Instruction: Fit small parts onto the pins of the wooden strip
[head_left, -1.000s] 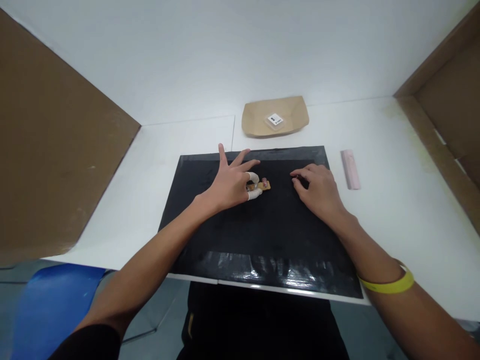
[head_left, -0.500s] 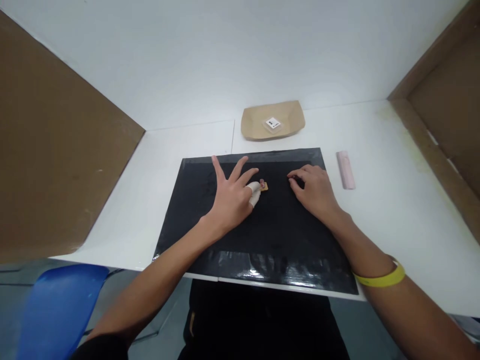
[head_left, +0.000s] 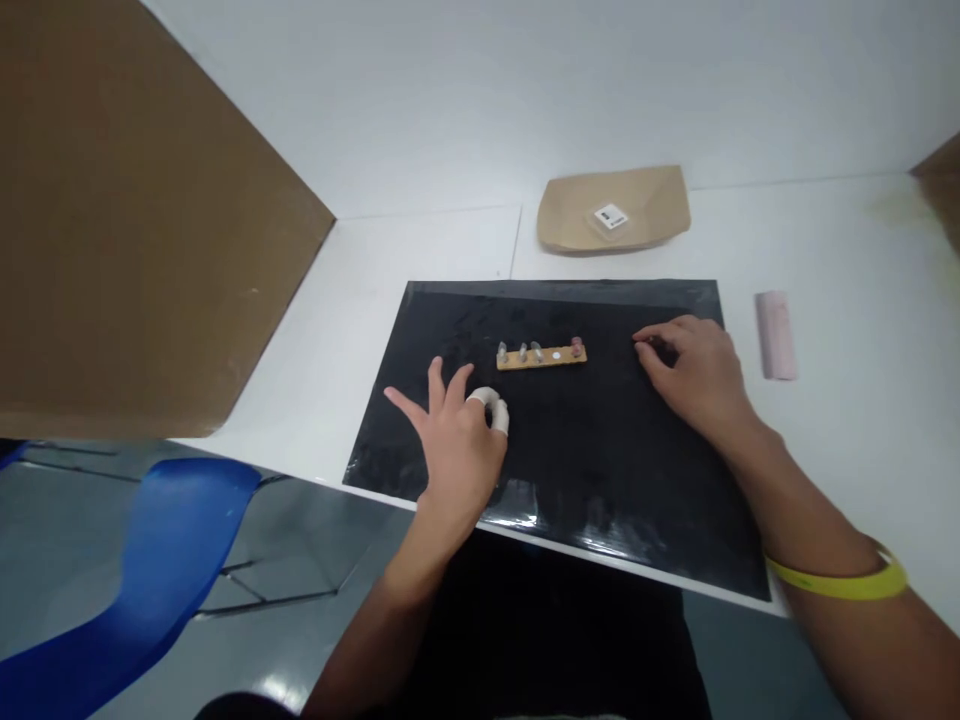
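A narrow tan strip lies across the black mat. Several small clear pieces stand along its left part, a white round spot shows right of them, and a pinkish piece sits at its right end. Just below the strip, apart from it, is my left hand. White covers wrap its thumb and index finger, which are pinched together; the other fingers spread out. Anything inside that pinch is too small to make out. My right hand rests on the mat's right side, thumb and index fingertips together, contents hidden.
Behind the mat stands a brown paper tray with a small clear case bearing a white label. A pale pink bar-shaped object lies to the right. A brown panel borders the left; a blue chair is below.
My left hand has drawn back toward me and left, off the strip, which is now fully visible. The right hand keeps its pinched pose. The whole view has turned left.
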